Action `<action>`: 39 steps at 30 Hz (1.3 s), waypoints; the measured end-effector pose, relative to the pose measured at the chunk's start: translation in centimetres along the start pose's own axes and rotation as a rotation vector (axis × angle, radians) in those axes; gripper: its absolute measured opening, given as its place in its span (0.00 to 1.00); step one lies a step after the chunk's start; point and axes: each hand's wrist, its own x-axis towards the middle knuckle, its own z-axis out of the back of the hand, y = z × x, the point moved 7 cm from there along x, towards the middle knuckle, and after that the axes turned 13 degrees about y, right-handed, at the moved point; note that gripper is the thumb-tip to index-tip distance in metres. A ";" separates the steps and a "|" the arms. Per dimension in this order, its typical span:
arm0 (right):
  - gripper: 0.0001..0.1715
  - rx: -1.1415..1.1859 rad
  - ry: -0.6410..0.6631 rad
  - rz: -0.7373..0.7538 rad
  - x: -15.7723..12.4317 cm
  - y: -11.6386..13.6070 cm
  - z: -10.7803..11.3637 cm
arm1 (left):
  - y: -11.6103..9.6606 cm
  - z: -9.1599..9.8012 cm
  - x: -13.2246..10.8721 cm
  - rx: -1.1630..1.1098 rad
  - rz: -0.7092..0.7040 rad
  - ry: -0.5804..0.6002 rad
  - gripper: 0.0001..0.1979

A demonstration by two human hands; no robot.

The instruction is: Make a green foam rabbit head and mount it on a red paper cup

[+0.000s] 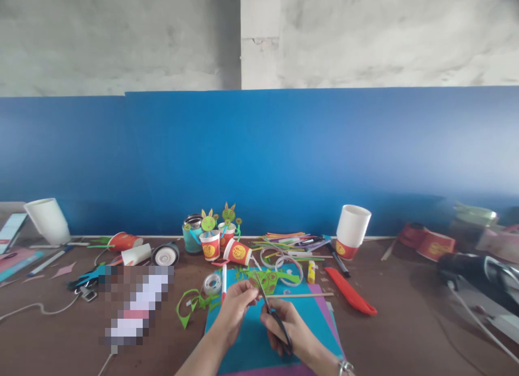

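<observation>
Left hand (236, 306): thumb and finger pinched together; whether any bit is held cannot be told. Green paper (270, 283): seen just past fingertips, near blue sheet's (251, 341) far edge; likely light, bendy, easily torn, best held by rim. Scissors (278, 322): likely hard, not heavy; handles gripped by right hand's (294, 324) curled fingers.

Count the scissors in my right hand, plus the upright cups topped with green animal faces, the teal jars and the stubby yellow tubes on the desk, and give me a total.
Scissors in the right hand: 1
Upright cups with green animal faces: 2
Teal jar: 1
Stubby yellow tube: 1
Total: 5
</observation>
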 end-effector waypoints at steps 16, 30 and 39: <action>0.18 0.026 -0.003 0.037 0.2 -0.1 0.0 | -0.8 0.2 0.0 0.101 -0.060 -0.044 0.14; 0.19 -0.003 -0.026 0.007 0.2 -0.3 0.0 | -1.5 -0.5 -0.4 0.152 -0.075 -0.005 0.14; 0.18 -0.018 -0.038 -0.012 0.1 -0.3 0.1 | -1.3 -0.4 -0.3 0.181 -0.068 0.049 0.11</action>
